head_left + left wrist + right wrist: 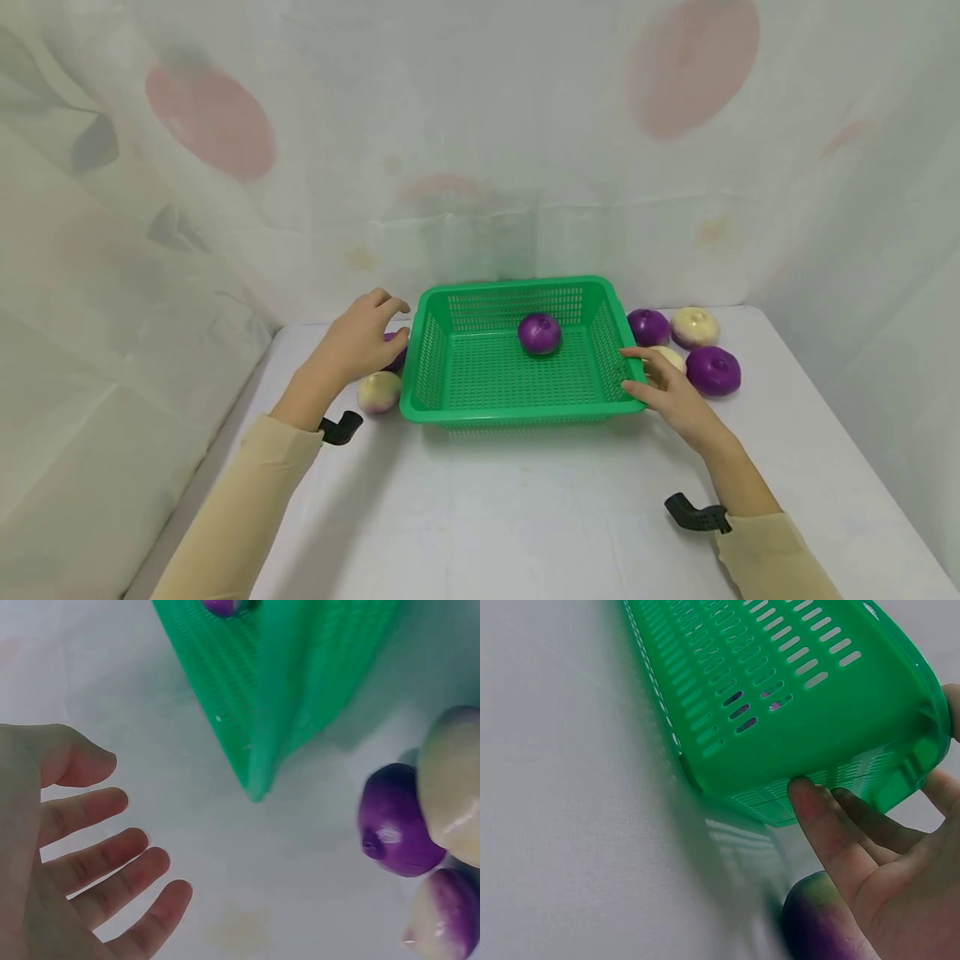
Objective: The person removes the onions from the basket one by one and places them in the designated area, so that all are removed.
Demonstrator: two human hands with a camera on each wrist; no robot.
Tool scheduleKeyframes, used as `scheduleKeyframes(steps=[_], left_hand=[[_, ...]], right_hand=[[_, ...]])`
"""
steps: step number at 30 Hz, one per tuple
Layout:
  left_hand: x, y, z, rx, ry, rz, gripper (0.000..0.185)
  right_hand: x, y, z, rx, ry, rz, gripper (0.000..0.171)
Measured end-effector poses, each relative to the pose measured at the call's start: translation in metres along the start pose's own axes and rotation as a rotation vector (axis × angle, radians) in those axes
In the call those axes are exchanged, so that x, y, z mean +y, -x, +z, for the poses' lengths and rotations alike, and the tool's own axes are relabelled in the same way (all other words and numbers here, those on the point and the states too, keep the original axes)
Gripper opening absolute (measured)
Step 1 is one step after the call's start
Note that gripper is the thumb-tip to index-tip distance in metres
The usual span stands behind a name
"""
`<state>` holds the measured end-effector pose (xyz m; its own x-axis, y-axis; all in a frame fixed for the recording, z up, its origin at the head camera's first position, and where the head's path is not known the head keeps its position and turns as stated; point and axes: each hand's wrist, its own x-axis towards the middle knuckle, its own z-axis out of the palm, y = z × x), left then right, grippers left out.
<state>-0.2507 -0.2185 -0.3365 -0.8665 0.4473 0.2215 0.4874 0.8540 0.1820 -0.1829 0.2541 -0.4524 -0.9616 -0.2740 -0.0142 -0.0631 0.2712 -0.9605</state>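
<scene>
A green plastic basket (525, 412) with slotted walls stands mid-table, one purple turnip-like vegetable (539, 334) inside it. My right hand (672, 397) grips the basket's right rim, with fingers against the outer wall in the right wrist view. Off the basket's left side hovers my left hand (365, 335). Its fingers are loosely bent and hold nothing; the left wrist view shows a gap between this hand (97, 862) and the basket (277, 690). Below the left hand lie a purple vegetable (395, 353), partly hidden, and a cream one (378, 392).
Right of the basket sit several more round vegetables: a purple one (648, 327), a cream one (694, 327), a larger purple one (713, 371) and a cream one partly behind my right hand. A patterned white curtain (510, 150) hangs behind the white table (525, 517).
</scene>
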Motion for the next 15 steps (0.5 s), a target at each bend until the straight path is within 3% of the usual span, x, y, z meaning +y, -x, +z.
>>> scheduleKeyframes(steps=[7, 15], left_hand=[[0.016, -0.011, -0.006, 0.016, -0.038, 0.052, 0.031], [0.038, -0.030, -0.004, 0.063, -0.069, 0.164, 0.029]], right_hand=[[0.001, 0.000, 0.000, 0.003, 0.009, 0.002, 0.059], [0.000, 0.000, 0.000, 0.001, -0.002, -0.006, 0.058]])
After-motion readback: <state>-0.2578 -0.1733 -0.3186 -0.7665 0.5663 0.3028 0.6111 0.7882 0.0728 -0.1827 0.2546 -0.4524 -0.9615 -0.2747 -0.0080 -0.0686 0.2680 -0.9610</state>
